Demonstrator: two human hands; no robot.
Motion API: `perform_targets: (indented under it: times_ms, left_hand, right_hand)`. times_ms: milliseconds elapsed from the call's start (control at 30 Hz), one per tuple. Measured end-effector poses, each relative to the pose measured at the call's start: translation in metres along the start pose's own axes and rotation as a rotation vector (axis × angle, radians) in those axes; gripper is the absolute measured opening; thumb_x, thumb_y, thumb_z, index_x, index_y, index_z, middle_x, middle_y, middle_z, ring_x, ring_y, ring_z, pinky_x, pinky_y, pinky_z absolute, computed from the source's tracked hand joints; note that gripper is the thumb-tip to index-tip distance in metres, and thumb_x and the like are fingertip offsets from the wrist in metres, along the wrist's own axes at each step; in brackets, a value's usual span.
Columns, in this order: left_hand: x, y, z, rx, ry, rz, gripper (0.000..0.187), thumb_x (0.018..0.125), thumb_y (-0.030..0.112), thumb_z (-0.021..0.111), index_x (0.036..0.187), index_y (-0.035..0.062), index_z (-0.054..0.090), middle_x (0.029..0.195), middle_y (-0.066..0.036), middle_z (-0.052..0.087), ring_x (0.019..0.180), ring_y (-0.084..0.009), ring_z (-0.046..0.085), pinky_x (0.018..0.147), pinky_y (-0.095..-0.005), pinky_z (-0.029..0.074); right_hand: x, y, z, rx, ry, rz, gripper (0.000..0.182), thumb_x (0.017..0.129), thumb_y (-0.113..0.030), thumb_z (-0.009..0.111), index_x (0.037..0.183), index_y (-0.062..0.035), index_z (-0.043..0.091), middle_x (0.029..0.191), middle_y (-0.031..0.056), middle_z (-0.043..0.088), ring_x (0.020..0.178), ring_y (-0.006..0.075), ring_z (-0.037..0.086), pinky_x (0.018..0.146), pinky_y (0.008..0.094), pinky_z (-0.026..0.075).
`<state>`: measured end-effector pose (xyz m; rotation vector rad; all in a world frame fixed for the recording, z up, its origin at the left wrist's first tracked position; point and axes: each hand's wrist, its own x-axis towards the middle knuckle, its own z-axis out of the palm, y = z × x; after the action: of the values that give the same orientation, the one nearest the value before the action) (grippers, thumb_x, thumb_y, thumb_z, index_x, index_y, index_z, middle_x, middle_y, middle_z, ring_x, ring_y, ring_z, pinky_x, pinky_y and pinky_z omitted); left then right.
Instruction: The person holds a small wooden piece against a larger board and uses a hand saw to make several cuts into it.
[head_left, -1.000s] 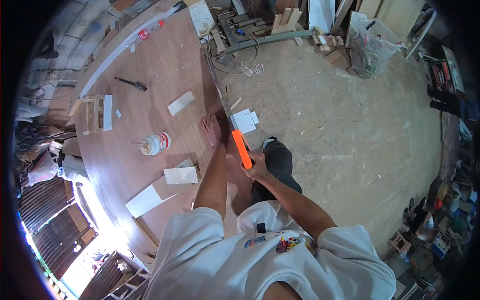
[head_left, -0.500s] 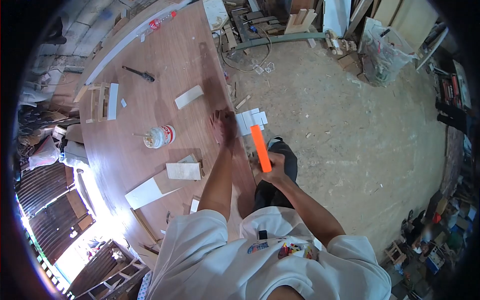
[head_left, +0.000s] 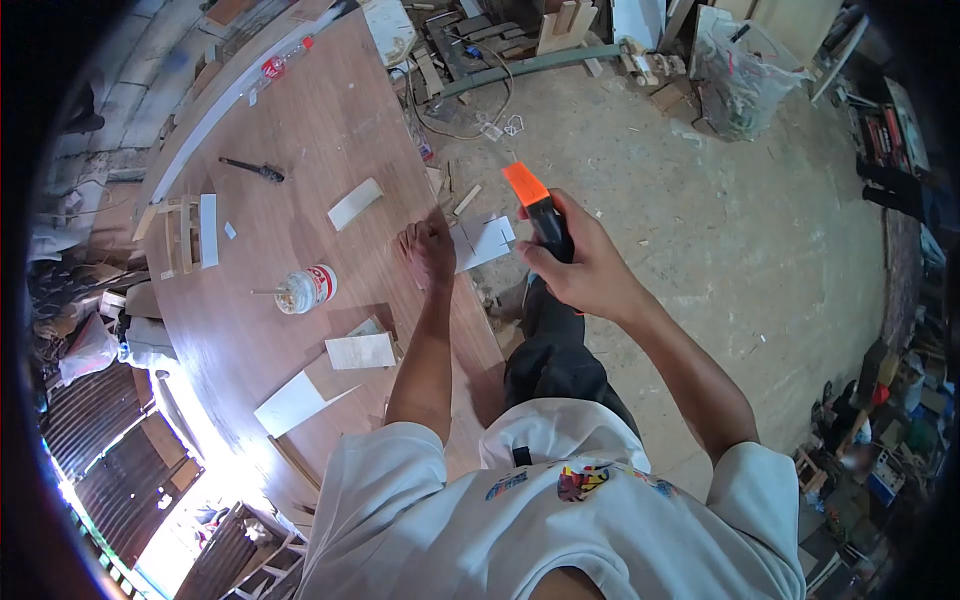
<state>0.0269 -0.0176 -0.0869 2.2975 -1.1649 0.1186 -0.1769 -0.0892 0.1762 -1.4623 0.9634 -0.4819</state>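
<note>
Pretty messy workshop. Big brown wooden table (head_left: 330, 110) takes up the left side, and the floor (head_left: 700, 230) is bare dusty concrete with wood scraps all over. Offcuts are piled along the far end, with a clear plastic bag (head_left: 735, 75) nearby. Harsh daylight blows out the lower left by some corrugated metal sheets (head_left: 95, 440).

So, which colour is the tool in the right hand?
In the head view, the tool is bright orange at its tip and black where the right hand grips it.

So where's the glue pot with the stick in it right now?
The glue pot stands on the brown table, left of the left hand, above the pale wood pieces.
</note>
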Motion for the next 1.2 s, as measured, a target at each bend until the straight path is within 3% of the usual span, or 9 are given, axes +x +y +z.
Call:
perform_targets:
  times_ms: [167,233,267,333,433,867,1000,1133,1200]
  left_hand:
    - [-0.002,-0.007,0.006,-0.035,-0.020,-0.024,0.016,0.079,0.013,0.061,0.069,0.0068,0.051,0.076,-0.011,0.054,0.081,-0.0315,0.053,0.078,-0.0432,0.043]
    - [-0.002,-0.006,0.005,-0.043,-0.024,-0.025,0.015,0.079,0.013,0.062,0.069,0.0066,0.052,0.076,-0.011,0.054,0.081,-0.0319,0.053,0.078,-0.0441,0.043]
    - [-0.003,-0.006,0.004,-0.067,-0.026,-0.017,0.015,0.079,0.013,0.061,0.069,0.0066,0.052,0.077,-0.011,0.055,0.082,-0.0323,0.053,0.079,-0.0446,0.043]
    - [-0.010,-0.020,0.019,-0.090,-0.028,-0.012,0.015,0.080,0.013,0.060,0.069,0.0065,0.052,0.077,-0.012,0.055,0.082,-0.0327,0.053,0.079,-0.0452,0.043]
    - [-0.016,-0.039,0.045,-0.124,-0.125,-0.124,0.014,0.081,0.014,0.058,0.070,0.0057,0.055,0.078,-0.012,0.057,0.084,-0.0331,0.054,0.080,-0.0452,0.043]
    - [-0.021,-0.036,0.054,-0.293,0.065,-0.096,0.015,0.081,0.014,0.061,0.069,0.0078,0.055,0.078,-0.012,0.057,0.081,-0.0337,0.054,0.076,-0.0459,0.044]
    - [-0.014,-0.024,0.035,-0.169,0.094,-0.014,0.018,0.080,0.015,0.063,0.066,0.0093,0.053,0.077,-0.010,0.056,0.080,-0.0327,0.054,0.075,-0.0445,0.043]
    - [-0.014,-0.022,0.025,-0.274,0.033,-0.094,0.017,0.079,0.015,0.064,0.067,0.0097,0.053,0.076,-0.009,0.056,0.081,-0.0318,0.054,0.075,-0.0434,0.043]
    - [-0.008,-0.016,0.015,-0.147,0.034,0.045,0.016,0.079,0.015,0.064,0.069,0.0086,0.053,0.077,-0.009,0.056,0.080,-0.0314,0.054,0.076,-0.0429,0.042]
  right_hand:
    - [0.005,-0.009,0.012,0.323,-0.121,0.069,0.036,0.082,-0.007,0.063,0.115,-0.0015,0.048,0.080,0.0021,0.053,0.065,0.0104,0.049,0.061,0.0280,0.043]
    - [0.008,-0.020,0.017,0.452,-0.208,0.286,0.035,0.082,-0.005,0.060,0.115,0.0007,0.048,0.084,0.0031,0.053,0.067,0.0104,0.050,0.063,0.0269,0.044]
    - [0.010,-0.018,0.023,0.451,-0.211,0.287,0.035,0.082,-0.005,0.060,0.115,0.0007,0.048,0.084,0.0031,0.053,0.067,0.0104,0.050,0.063,0.0269,0.044]
    - [0.014,-0.012,0.036,0.397,-0.200,0.186,0.031,0.089,-0.002,0.055,0.117,-0.0052,0.040,0.073,-0.0002,0.045,0.048,0.0068,0.044,0.042,0.0259,0.039]
    - [0.017,-0.016,0.043,0.391,-0.218,0.190,0.027,0.090,-0.004,0.053,0.115,-0.0059,0.041,0.072,0.0004,0.045,0.047,0.0069,0.043,0.042,0.0262,0.039]
    - [0.016,-0.047,0.052,0.499,-0.196,0.291,0.025,0.090,-0.005,0.048,0.114,-0.0038,0.039,0.066,0.0015,0.044,0.043,0.0085,0.042,0.040,0.0276,0.038]
    - [0.018,-0.052,0.058,0.480,-0.172,0.323,0.021,0.089,-0.005,0.048,0.107,-0.0041,0.038,0.063,0.0012,0.043,0.042,0.0089,0.042,0.039,0.0284,0.037]
    - [0.037,-0.038,0.062,0.461,-0.144,0.379,0.017,0.086,-0.004,0.050,0.099,-0.0067,0.040,0.061,0.0004,0.042,0.041,0.0098,0.042,0.037,0.0289,0.036]
    - [0.052,-0.016,0.068,0.459,-0.138,0.390,0.015,0.084,-0.003,0.050,0.096,-0.0071,0.041,0.060,0.0002,0.041,0.040,0.0100,0.042,0.036,0.0292,0.035]
